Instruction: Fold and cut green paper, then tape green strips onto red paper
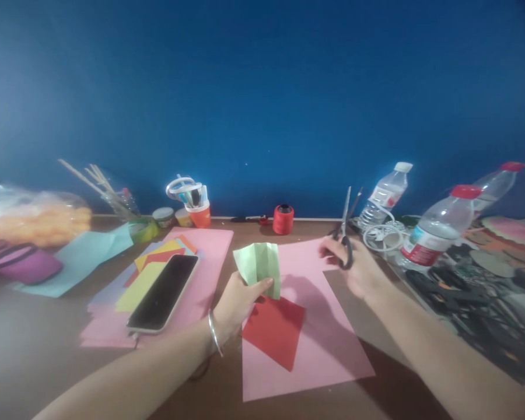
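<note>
Between the thumb and fingers of my left hand (242, 303) is a creased piece of light green paper (259, 262), held up above the table. Below it a red paper square (276, 338) lies on a pink sheet (328, 350). My right hand (354, 262) is closed on a pair of scissors (346, 233) with dark handles. Their blades point up and stand apart. The right hand is over the far right corner of the pink sheet, away from the green paper.
Left of my hands, a phone (164, 294) rests on stacked coloured paper (219, 245). At the back stand a red thread spool (283, 220) and an orange cup (200, 216) of tools. Bottles (440, 227), a white cable (378, 236) and dark clutter (468, 297) fill the right side.
</note>
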The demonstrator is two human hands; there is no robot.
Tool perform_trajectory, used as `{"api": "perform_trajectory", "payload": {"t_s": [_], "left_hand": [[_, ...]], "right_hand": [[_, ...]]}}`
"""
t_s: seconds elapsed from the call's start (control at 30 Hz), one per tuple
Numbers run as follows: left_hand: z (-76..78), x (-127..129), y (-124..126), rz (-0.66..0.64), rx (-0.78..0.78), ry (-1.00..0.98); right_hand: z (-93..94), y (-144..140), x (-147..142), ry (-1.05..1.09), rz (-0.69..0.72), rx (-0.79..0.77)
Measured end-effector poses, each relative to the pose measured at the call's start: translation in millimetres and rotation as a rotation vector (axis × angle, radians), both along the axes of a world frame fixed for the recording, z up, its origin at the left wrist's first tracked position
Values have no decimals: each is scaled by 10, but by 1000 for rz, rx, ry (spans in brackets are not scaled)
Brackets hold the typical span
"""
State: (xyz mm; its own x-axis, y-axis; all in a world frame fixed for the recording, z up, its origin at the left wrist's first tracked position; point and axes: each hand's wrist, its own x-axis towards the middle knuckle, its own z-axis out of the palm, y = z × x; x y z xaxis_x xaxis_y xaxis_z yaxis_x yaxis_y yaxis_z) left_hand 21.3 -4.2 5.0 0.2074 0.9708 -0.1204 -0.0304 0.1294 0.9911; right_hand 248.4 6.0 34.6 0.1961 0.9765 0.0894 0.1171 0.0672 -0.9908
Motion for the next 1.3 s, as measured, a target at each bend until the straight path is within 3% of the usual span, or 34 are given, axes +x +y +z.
{"api": "perform_trajectory", "payload": {"t_s": [0.1,0.23,0.37,0.57,0.83,1.03,1.17,1.3], "left_hand": [[13,11,-10,-35,17,0],[54,47,-48,-86,16,16],[103,83,-116,-161,-26,-77],[172,73,-171,-274,-209,-294],[138,63,-125,-138,-177,-298],[207,58,-148,-209,-233,-366],[205,46,-129,-211,-237,-352],[165,9,-45,-83,-236,-369]], "right_hand": [[-96,-166,-400,244,230,-88],[-205,-293,-652,365,278,-116],[-230,-302,-652,420,208,-123],[-184,-294,-626,431,245,-116],[-160,-372,-639,292,340,-123],[-221,-376,-661,372,409,-91],[-197,-292,-576,202,352,-47],[-236,-89,-281,-277,252,37]]}}
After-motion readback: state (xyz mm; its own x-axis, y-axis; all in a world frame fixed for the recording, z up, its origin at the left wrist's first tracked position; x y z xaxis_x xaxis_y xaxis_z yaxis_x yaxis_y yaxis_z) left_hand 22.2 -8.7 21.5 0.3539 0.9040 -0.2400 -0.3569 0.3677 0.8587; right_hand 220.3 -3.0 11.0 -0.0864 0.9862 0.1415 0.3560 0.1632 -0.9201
